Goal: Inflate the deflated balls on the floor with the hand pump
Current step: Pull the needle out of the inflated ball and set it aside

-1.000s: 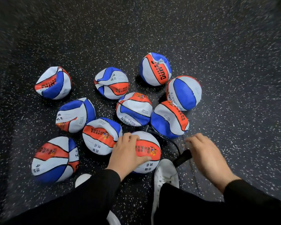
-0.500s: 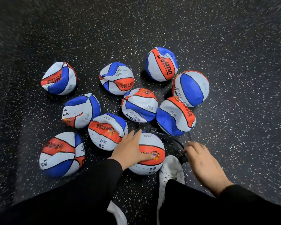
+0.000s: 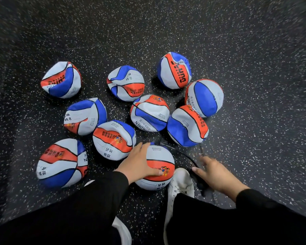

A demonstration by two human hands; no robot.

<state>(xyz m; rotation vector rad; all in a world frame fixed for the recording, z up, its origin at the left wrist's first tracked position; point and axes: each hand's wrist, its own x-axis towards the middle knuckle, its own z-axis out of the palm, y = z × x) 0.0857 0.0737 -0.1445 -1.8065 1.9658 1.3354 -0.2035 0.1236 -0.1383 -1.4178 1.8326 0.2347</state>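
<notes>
Several crumpled red, white and blue balls, such as the deflated ball [image 3: 113, 139], lie grouped on the floor. The nearest ball [image 3: 158, 169] looks rounder than the others. My left hand [image 3: 137, 162] rests on top of it, palm down with fingers spread. A thin black hose [image 3: 179, 151] arcs from the far side of this ball to the black hand pump [image 3: 200, 183] beside my shoe. My right hand [image 3: 217, 175] grips the pump handle, which it hides.
Black speckled rubber floor [image 3: 254, 68] all round. My white shoe [image 3: 179, 184] stands between the ball and the pump; a second shoe [image 3: 121, 228] shows lower left. Black sleeves and trouser legs fill the bottom of the view.
My right hand has moved down and nearer to me on the pump handle, which is now hidden. My left hand stays on the ball, which looks rounder.
</notes>
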